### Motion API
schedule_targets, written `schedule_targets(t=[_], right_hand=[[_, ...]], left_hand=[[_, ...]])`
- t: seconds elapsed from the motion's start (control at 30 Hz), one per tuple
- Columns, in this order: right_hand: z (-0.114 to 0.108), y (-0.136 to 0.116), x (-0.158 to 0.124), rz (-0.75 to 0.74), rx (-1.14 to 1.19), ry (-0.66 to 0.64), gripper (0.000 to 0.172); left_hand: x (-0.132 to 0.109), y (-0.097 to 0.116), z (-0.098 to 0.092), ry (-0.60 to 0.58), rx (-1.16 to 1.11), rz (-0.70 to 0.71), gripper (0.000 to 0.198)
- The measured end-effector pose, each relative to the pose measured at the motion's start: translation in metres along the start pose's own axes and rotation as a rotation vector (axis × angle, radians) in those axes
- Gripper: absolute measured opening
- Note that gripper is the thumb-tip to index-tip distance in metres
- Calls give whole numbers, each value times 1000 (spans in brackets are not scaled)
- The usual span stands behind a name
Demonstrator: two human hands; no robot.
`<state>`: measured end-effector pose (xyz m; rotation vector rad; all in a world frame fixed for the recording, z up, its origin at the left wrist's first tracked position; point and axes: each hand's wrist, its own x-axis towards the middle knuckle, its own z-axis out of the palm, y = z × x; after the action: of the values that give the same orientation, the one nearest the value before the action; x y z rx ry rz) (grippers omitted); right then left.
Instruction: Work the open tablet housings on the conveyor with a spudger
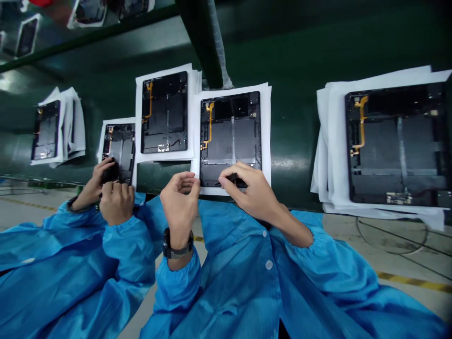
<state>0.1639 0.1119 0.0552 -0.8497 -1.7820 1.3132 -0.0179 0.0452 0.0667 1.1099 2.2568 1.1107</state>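
Note:
An opened tablet [231,136] with dark insides and an orange flex cable lies on white sheets [266,141] in front of me. My right hand [249,188] is over its lower edge, fingers closed round a thin black tool [233,178] whose tip points left onto the tablet. Beside the lower left corner, my left hand [181,200] has thumb and fingertips curled toward each other. Whether anything small lies between them cannot be made out. A dark watch is on my left wrist.
Another opened tablet [165,113] lies on sheets at the upper left. Farther left, a co-worker's hands [115,202] are on a tablet [122,146]. Stacks with tablets stand at far left [45,129] and right [399,146]. A dark post [203,42] rises behind my tablet.

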Motion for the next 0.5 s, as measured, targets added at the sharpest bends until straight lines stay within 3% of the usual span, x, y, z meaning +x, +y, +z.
schedule_targets(t=[0.23, 0.5], right_hand=[[-4, 3, -2, -32, 59, 5, 13], [-11, 5, -3, -33, 129, -3, 12]], left_hand=[[-14, 4, 16, 127, 316, 176, 16], [-25, 0, 24, 163, 535, 316, 35]])
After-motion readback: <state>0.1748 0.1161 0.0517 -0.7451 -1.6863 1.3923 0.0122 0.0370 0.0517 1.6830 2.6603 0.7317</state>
